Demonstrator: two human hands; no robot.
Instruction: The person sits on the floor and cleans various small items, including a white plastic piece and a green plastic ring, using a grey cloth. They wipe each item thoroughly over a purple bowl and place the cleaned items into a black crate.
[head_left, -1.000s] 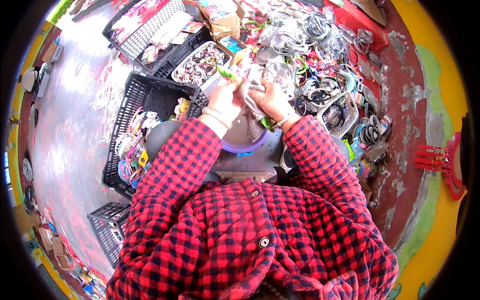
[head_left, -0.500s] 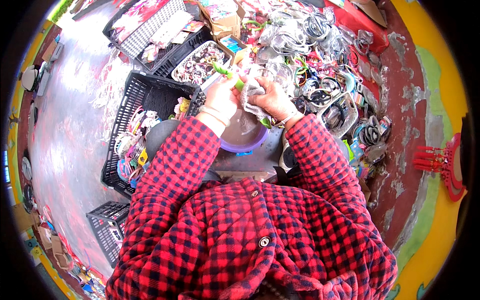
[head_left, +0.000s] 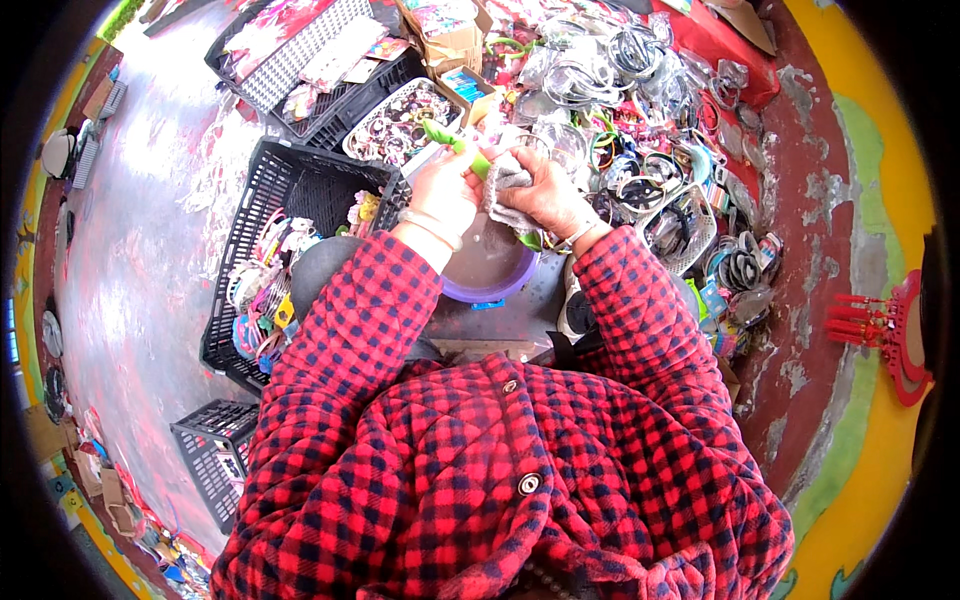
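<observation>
Green headband (head_left: 455,145) sits up at twelve o'clock from the person's chest, pinched in the left hand (head_left: 445,185), its curved end poking out toward eleven o'clock. The left fingers are clamped together round the band, holding it firm so it can be rubbed. Right hand (head_left: 545,190), just beside at one o'clock, has its fingers closed on a grey cloth (head_left: 505,180), and the cloth is pressed right against the band where the two hands meet. Both hands hang over a purple bowl (head_left: 490,275), seemingly so anything coming off the band lands there and not on the lap. At nine o'clock a black crate (head_left: 300,190) holds colourful hair pieces within easy reach. Up at one to two o'clock a heap of headbands and bangles (head_left: 640,130) spreads over the floor, some in clear bags. A second, smaller crate (head_left: 215,455) stands at seven o'clock.
</observation>
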